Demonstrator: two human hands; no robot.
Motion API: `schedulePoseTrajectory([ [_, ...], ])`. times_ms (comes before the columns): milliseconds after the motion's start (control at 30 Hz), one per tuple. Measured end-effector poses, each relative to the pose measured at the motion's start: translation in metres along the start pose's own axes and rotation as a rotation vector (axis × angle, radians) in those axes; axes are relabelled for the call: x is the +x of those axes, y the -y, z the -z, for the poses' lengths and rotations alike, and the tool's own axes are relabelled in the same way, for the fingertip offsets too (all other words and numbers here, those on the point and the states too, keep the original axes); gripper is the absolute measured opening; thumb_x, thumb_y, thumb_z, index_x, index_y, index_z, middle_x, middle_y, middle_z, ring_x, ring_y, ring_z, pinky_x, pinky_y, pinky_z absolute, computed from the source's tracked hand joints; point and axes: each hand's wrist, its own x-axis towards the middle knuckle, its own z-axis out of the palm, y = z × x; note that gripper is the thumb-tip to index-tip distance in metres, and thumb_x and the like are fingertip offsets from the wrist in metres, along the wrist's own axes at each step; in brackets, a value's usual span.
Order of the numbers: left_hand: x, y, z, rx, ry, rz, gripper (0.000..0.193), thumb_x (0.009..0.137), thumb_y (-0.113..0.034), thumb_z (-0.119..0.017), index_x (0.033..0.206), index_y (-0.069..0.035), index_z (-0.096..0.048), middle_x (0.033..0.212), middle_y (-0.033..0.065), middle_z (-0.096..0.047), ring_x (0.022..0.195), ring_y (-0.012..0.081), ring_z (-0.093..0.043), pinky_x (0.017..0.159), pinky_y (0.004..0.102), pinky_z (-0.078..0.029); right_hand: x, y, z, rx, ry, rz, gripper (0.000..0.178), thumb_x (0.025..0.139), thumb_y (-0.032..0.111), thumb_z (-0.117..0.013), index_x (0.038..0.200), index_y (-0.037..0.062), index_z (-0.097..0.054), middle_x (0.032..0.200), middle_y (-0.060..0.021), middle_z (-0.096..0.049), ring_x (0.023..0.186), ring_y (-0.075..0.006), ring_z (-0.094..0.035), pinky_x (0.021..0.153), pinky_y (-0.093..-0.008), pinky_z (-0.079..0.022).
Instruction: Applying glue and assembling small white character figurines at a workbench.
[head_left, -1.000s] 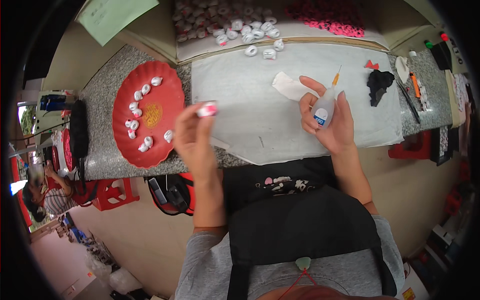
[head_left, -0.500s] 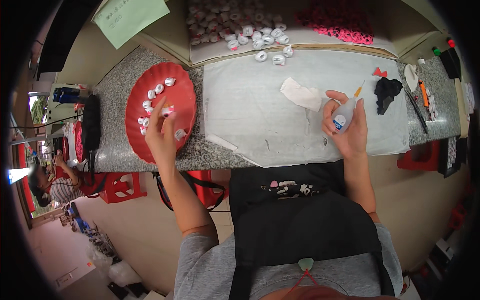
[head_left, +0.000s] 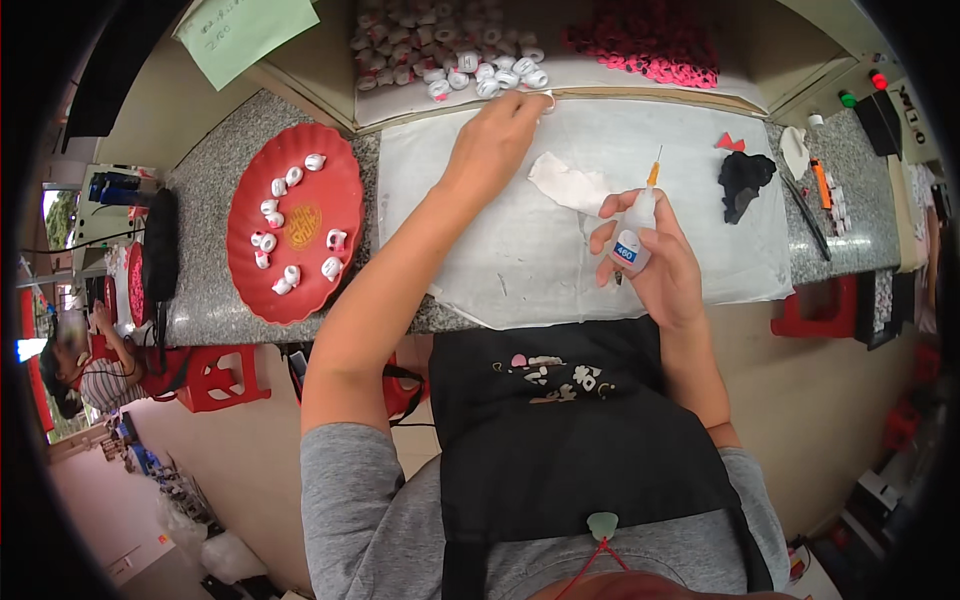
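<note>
A speckled grey granite counter runs in front of you, with a broad white paper sheet spread over it. Nearest, above the sheet's right half, your right hand is wrapped around a translucent plastic bottle with its needle tip uppermost; how full it is, you cannot tell. Left of the sheet, a red scalloped plate carries about a dozen small white rounded pieces, loosely ringed about its gold emblem. Beyond the sheet's far edge, an open beige compartment contains a heap of similar white pieces on its left and a pile of pink-and-black pieces on its right.

Your left forearm crosses above the sheet's left part. On the sheet, a crumpled white tissue lies partly behind your right fingers; a ragged black cloth and a red scrap lie at its right side. Just off that side rests an orange tool.

At the sheet's far edge, your left hand has its fingers drawn together at a white ring-like piece; whether they grip it, you cannot tell. The bottle is cloudy, with a blue-and-white label and an orange collar under the thin needle.
</note>
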Motion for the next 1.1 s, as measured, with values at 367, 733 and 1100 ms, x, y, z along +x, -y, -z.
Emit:
schedulePoseTrajectory([
  [367, -0.065, -0.057, 0.040, -1.949, -0.117, 1.005, 0.022, 0.072, 0.001, -0.049, 0.094, -0.004, -0.048, 0.089, 0.0053, -0.051, 0.076, 0.0109, -0.050, 0.064, 0.0226, -0.041, -0.002, 0.001, -0.005, -0.154, -0.110, 0.034, 0.038, 0.075, 0.009, -0.046, 0.110, 0.0010, -0.036, 0.098, -0.0112, -0.045, 0.080, -0.0203, -0.050, 0.060, -0.0298, -0.046],
  [733, -0.086, -0.079, 0.041, -1.801, -0.237, 0.771, 0.029, 0.075, -0.001, -0.051, 0.102, 0.001, -0.045, 0.092, 0.0074, -0.052, 0.081, 0.0143, -0.052, 0.075, 0.0274, -0.043, -0.011, 0.008, -0.023, -0.155, -0.333, 0.443, 0.026, 0.064, 0.003, -0.057, 0.086, -0.0006, -0.045, 0.084, -0.0081, -0.043, 0.071, -0.0120, -0.043, 0.056, -0.0211, -0.036],
  [1100, -0.091, -0.085, 0.037, -1.546, -0.322, 0.702, 0.036, 0.069, 0.008, -0.051, 0.103, 0.002, -0.041, 0.099, 0.0149, -0.049, 0.086, 0.0184, -0.052, 0.076, 0.0292, -0.043, -0.019, 0.005, -0.031, -0.814, -0.003, 0.800, 0.040, 0.050, 0.002, -0.073, 0.082, 0.0051, -0.050, 0.079, -0.0090, -0.047, 0.061, -0.0146, -0.049, 0.053, -0.0236, -0.040],
])
